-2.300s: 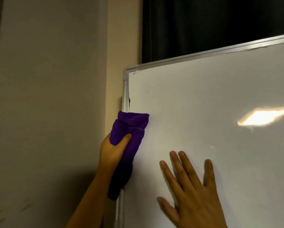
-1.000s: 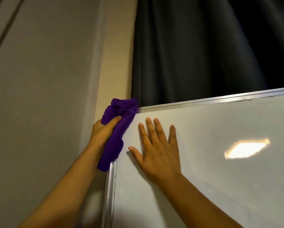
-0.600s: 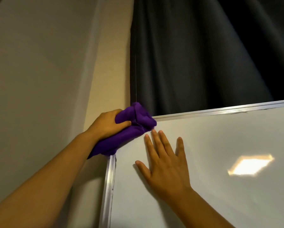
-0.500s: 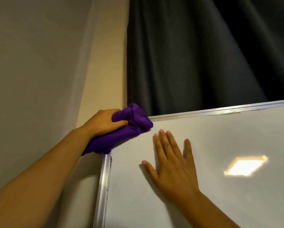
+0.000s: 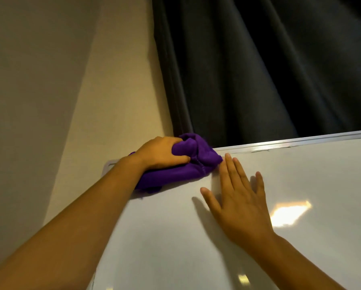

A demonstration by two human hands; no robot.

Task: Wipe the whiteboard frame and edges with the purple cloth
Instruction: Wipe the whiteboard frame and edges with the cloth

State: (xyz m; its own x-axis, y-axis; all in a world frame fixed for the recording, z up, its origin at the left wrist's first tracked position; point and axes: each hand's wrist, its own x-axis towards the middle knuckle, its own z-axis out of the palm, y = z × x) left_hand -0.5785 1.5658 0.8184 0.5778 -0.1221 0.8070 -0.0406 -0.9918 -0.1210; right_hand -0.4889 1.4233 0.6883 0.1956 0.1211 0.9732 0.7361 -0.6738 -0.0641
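Note:
A bunched purple cloth lies over the top edge of the whiteboard, a little right of its upper left corner. My left hand grips the cloth from above and presses it on the silver top frame. My right hand rests flat on the white surface, fingers spread, its fingertips almost touching the cloth's right end. The frame under the cloth is hidden.
A dark curtain hangs behind the board's top edge. A beige wall and a grey wall panel stand to the left. A bright light reflection shows on the board right of my right hand.
My left hand has carried the cloth up the left frame, around the upper left corner and rightward along the top edge. My right hand has slid right on the board, staying flat.

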